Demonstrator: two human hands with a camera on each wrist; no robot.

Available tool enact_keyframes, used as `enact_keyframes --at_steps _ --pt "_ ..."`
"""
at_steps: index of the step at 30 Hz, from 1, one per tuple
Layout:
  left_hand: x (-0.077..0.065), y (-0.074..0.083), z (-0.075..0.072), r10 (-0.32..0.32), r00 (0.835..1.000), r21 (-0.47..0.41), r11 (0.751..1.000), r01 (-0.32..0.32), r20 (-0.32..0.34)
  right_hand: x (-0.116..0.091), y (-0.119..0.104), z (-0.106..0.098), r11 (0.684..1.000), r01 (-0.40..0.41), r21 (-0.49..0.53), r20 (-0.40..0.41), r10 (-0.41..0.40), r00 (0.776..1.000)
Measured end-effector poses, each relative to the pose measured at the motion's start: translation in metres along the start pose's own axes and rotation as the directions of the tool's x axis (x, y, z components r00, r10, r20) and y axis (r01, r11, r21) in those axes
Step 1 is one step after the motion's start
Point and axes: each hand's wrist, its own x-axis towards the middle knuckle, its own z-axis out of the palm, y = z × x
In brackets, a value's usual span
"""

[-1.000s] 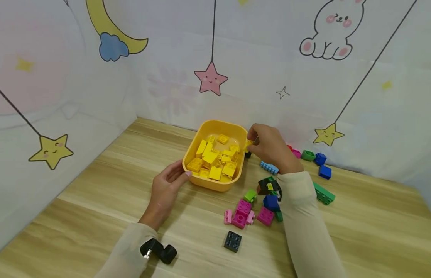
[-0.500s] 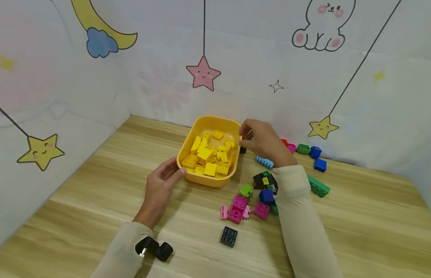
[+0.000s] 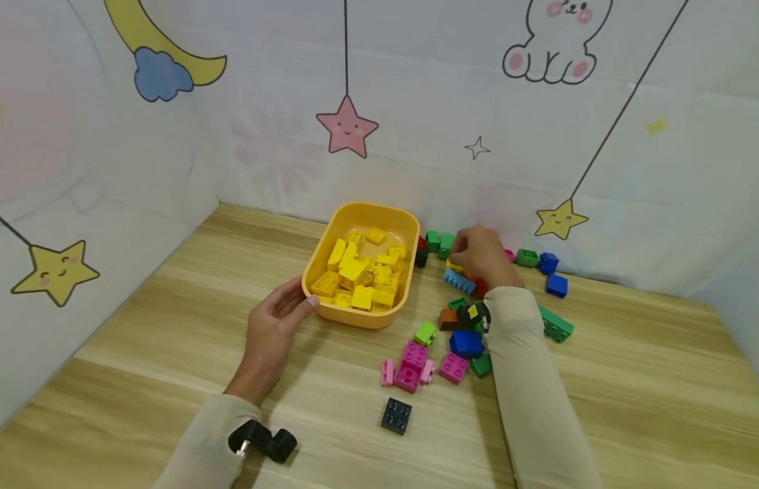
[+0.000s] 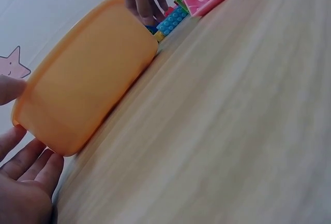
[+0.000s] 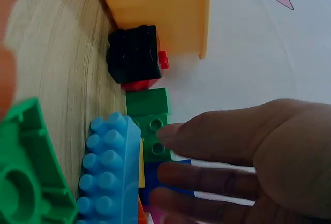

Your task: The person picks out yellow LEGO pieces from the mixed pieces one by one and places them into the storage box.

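At its near left corner, a yellow plastic box (image 3: pixel 361 316) holding several yellow toy bricks (image 3: pixel 353 272) is gripped by my left hand (image 3: pixel 271 336), thumb on the rim and fingers against the outside wall (image 4: pixel 88 74). To the right of the box, my right hand (image 3: pixel 482 255) reaches down among bricks by the back wall. Its fingers are extended and hold nothing, as the right wrist view shows. Close to the fingertips lie a small yellow brick (image 3: pixel 454 265), a light blue studded brick (image 3: pixel 459 280) and green bricks (image 5: pixel 155 131).
A black brick (image 3: pixel 421 255) stands at the box's right side. Nearer me are pink bricks (image 3: pixel 410 373), a blue brick (image 3: pixel 467 344), a lime green brick (image 3: pixel 425 333) and a dark brick (image 3: pixel 396 415). More bricks line the back wall at right, including a blue one (image 3: pixel 556 285).
My right hand has released a small yellow piece at the box's right rim and moved right to the bricks by the wall. My left hand keeps its grip on the box.
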Motion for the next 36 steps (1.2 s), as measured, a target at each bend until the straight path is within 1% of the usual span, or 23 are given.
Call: enact_keyframes --at_steps 4,6,9,11,13,16,20,21,23,27,29,32,36 --pt "0.0 -0.002 0.0 0.014 1.0 -0.013 1.0 -0.014 0.003 0.002 0.002 0.005 0.999 -0.045 -0.006 0.031 0.045 0.999" --pt "0.0 -0.002 0.0 0.021 1.0 -0.02 1.0 -0.021 0.003 0.003 0.001 0.007 0.998 -0.058 -0.003 0.072 0.058 0.996" --pt "-0.001 0.001 0.0 0.027 1.0 -0.031 0.999 -0.027 -0.001 0.004 -0.002 0.005 0.998 -0.067 -0.008 0.135 0.067 0.989" --pt "-0.001 0.002 0.0 0.027 1.0 -0.047 0.999 -0.027 0.001 0.004 -0.003 0.005 0.997 -0.068 -0.025 0.159 0.071 0.985" --pt "-0.002 0.002 0.0 0.022 1.0 -0.053 0.998 -0.022 -0.003 0.004 -0.004 0.006 0.997 -0.073 -0.037 0.165 0.078 0.983" --pt "-0.002 0.002 0.0 0.022 1.0 -0.072 0.997 -0.022 -0.003 0.004 -0.006 0.004 0.996 -0.063 -0.063 0.124 0.07 0.99" --pt "-0.002 0.001 0.001 0.023 1.0 -0.079 0.997 -0.023 -0.002 0.002 -0.009 0.001 0.996 -0.065 -0.063 0.073 0.07 0.995" --pt "-0.003 0.001 0.001 0.019 1.0 -0.076 0.997 -0.02 -0.003 0.001 -0.009 0.001 0.996 -0.072 -0.059 0.079 0.077 0.994" --pt "-0.003 0.0 0.002 0.014 1.0 -0.072 0.997 -0.015 -0.005 0.001 -0.009 0.003 0.995 -0.081 -0.05 0.117 0.087 0.989" --pt "-0.003 0.0 0.002 0.006 1.0 -0.065 0.998 -0.006 -0.002 0.002 -0.007 0.009 0.992 -0.107 -0.059 0.226 0.118 0.967" --pt "-0.003 0.0 0.002 0.01 1.0 -0.061 0.998 -0.01 0.001 0.002 -0.006 0.011 0.991 -0.119 -0.063 0.26 0.131 0.957" --pt "-0.003 0.0 0.001 0.026 1.0 -0.062 0.998 -0.025 0.009 0.002 -0.007 0.011 0.992 -0.113 -0.065 0.268 0.126 0.955" --pt "-0.002 0.0 0.001 0.042 0.999 -0.077 0.996 -0.041 0.015 -0.003 -0.013 0.003 0.997 -0.046 -0.059 0.223 0.058 0.973"
